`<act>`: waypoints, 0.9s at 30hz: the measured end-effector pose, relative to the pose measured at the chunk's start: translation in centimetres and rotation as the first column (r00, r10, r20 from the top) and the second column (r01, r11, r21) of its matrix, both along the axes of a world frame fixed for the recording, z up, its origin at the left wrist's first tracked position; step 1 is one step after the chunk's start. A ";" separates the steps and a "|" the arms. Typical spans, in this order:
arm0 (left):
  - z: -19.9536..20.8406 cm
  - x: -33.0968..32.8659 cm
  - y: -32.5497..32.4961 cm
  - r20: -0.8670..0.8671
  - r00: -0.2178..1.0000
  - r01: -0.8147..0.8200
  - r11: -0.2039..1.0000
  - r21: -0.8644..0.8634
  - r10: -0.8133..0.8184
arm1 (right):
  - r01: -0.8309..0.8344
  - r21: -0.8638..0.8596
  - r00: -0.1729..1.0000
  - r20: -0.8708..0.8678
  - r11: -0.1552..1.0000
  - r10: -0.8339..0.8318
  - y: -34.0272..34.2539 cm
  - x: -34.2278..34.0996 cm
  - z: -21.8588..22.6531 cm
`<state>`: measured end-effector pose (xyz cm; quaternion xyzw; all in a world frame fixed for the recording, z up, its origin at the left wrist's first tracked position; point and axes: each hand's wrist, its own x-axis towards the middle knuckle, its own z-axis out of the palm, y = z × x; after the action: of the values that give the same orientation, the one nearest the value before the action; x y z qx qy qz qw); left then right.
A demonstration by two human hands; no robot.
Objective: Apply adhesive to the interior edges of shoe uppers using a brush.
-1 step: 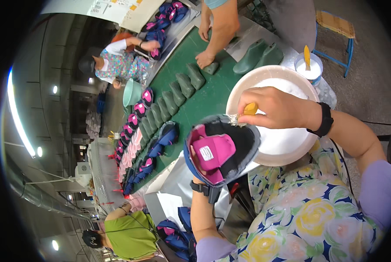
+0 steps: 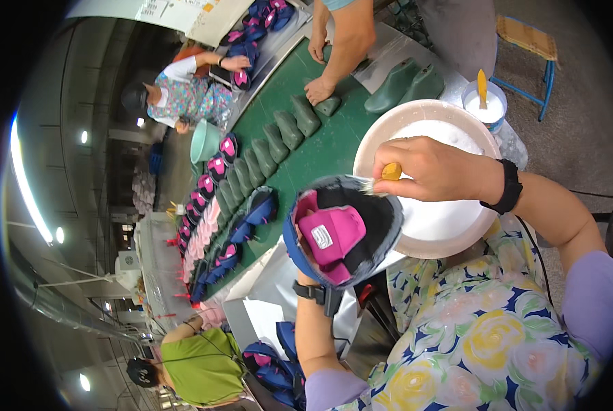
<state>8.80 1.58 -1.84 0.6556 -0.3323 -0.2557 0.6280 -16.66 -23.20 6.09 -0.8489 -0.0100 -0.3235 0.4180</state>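
A blue and pink shoe upper [image 2: 297, 240] is held up before me, its dark inner side and pink tongue facing up. My left hand [image 2: 305, 279] holds it from beneath, with the fingers hidden behind it. My right hand [image 2: 419, 168] pinches a brush [image 2: 391, 171] by its yellow handle. White-coated bristles touch the upper's grey edge. Just beyond, under my right hand, stands a beige basin [image 2: 373, 130] of white liquid [image 2: 436, 222].
Green shoe lasts [image 2: 269, 140] line the green belt [image 2: 334, 147] beside more uppers [image 2: 257, 212]. A co-worker's hand [image 2: 320, 90] touches one last. A white tub [image 2: 484, 103] with another brush stands behind the basin. Two people work to the left; a stool [image 2: 527, 38] is at far right.
The shoe upper and my left hand have shifted slightly left. My right hand keeps the brush at the upper's edge, almost in place.
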 end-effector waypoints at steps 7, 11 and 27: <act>-2.7 10.5 2.7 -0.070 0.974 -0.210 0.972 0.104 0.217 | 0.289 0.170 0.957 -0.075 0.942 -0.280 -0.7 -2.6 -0.4; -6.3 16.0 0.5 -0.388 0.910 -0.167 0.986 -0.019 0.147 | 0.312 0.174 0.948 -0.112 0.934 -0.296 -0.8 -4.1 -0.5; -5.2 18.4 29.8 0.771 0.637 -0.768 -0.098 0.633 -0.008 | 0.266 0.239 0.908 -0.387 0.934 -0.160 -0.9 -1.9 -2.8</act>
<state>27.17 31.34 -7.03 0.9971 -0.0059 0.0080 -0.0755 -18.60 -24.11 3.28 -0.8200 0.2076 -0.2037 0.4930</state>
